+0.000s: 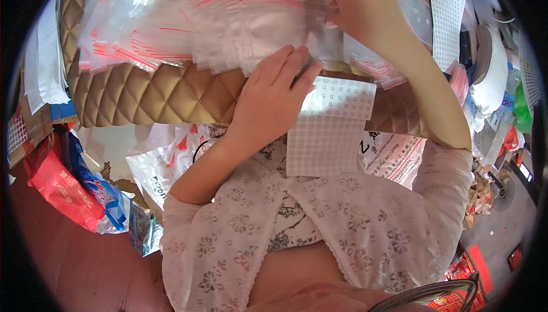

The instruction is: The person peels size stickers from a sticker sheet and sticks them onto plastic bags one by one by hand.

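My left hand (271, 90) lies with its fingers stretched out on the lower edge of a fanned stack of clear zip bags (245, 23) with red closure lines. Its thumb is beside a folded white sheet of small round stickers (342, 98), which hangs over the front edge of the cushioned surface. My right hand (362, 6) is farther away, over the right end of the bag stack. Its fingers bend downward and are partly smeared by motion, so what they hold, if anything, is unclear. Between both hands a clear bag (325, 43) looks blurred.
The bags lie on a brown quilted surface (154, 95). More zip bags (377, 63) lie under my right forearm. Another sticker sheet (446, 21) is at the far right, near plastic bottles (520, 106). White papers (45, 55) stand at the left, above a red package (65, 189).
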Motion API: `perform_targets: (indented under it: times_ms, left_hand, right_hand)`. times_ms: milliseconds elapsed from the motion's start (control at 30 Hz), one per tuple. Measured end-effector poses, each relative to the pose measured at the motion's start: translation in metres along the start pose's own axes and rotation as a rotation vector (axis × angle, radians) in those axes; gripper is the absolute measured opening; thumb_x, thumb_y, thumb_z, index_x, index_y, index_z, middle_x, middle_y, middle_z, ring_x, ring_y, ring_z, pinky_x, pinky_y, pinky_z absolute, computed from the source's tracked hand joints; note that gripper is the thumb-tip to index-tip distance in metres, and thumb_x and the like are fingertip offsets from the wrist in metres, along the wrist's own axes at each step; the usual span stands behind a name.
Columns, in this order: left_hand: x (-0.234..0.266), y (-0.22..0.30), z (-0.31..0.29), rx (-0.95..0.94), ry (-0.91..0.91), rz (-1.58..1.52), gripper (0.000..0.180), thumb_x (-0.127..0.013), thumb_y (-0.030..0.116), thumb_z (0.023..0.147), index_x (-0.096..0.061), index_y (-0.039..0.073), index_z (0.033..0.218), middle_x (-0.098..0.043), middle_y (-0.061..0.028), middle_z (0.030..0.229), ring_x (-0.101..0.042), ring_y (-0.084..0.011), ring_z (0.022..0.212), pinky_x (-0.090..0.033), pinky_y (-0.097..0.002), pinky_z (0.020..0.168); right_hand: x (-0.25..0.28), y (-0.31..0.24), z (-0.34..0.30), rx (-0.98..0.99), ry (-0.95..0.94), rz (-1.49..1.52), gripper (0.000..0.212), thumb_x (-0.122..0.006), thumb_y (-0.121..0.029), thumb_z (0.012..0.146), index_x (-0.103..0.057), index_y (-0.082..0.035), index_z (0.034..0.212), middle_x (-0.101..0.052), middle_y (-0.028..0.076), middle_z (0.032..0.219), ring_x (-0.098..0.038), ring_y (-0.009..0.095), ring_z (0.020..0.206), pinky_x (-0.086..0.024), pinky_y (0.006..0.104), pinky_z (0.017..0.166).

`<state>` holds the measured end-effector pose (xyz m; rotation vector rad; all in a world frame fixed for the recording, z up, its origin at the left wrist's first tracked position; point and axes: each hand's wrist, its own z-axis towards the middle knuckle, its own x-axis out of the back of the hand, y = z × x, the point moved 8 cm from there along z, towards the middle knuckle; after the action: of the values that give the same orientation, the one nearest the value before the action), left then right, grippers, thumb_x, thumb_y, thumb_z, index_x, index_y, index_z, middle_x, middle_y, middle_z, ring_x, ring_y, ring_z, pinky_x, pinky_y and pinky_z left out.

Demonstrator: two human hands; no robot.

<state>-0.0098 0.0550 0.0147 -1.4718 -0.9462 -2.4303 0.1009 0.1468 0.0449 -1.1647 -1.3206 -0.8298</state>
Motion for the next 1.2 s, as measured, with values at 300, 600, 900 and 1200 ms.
perform_targets:
  times_ms: [300, 600, 900, 1200]
  left_hand:
    - [-0.001, 0.005, 0.001, -0.06, 0.011, -0.011, 0.033, -0.054, 0.013, 0.079, -0.059, 0.004, 0.11, -0.057, -0.0097, 0.117, -0.051, -0.0246, 0.111, -0.042, -0.0375, 0.092]
    - [0.022, 0.009, 0.002, -0.056, 0.042, -0.083, 0.029, -0.062, 0.012, 0.075, -0.061, 0.006, 0.103, -0.059, -0.0078, 0.11, -0.054, -0.0223, 0.1, -0.043, -0.0369, 0.081]
    - [-0.003, -0.007, -0.029, 0.74, 0.017, -1.338, 0.024, -0.05, 0.022, 0.092, -0.06, 0.001, 0.086, -0.056, 0.0003, 0.068, -0.049, -0.0084, 0.059, -0.039, -0.022, 0.055]
    - [-0.009, 0.001, -0.039, 0.904, -0.078, -1.489, 0.029, -0.041, 0.024, 0.094, -0.06, 0.002, 0.089, -0.055, 0.0016, 0.073, -0.048, -0.0053, 0.063, -0.038, -0.0205, 0.055]
  right_hand:
    - [0.02, 0.009, -0.035, 0.355, 0.71, 0.007, 0.027, -0.075, -0.022, 0.063, -0.059, -0.008, 0.08, -0.062, 0.008, 0.075, -0.059, 0.027, 0.079, -0.046, 0.0403, 0.069]
    - [-0.009, 0.009, -0.021, 0.036, 0.129, 0.019, 0.026, -0.075, -0.024, 0.065, -0.06, -0.007, 0.078, -0.061, 0.009, 0.084, -0.057, 0.029, 0.09, -0.045, 0.0361, 0.071]
    - [0.015, -0.048, -0.094, 0.164, 0.102, 0.695, 0.025, -0.07, -0.002, 0.069, -0.06, -0.003, 0.092, -0.059, 0.01, 0.089, -0.056, 0.028, 0.081, -0.046, 0.0354, 0.072]
    - [0.016, -0.072, -0.106, 0.255, 0.367, 0.443, 0.022, -0.069, -0.002, 0.068, -0.061, -0.005, 0.089, -0.058, 0.008, 0.084, -0.057, 0.029, 0.077, -0.046, 0.0356, 0.067]
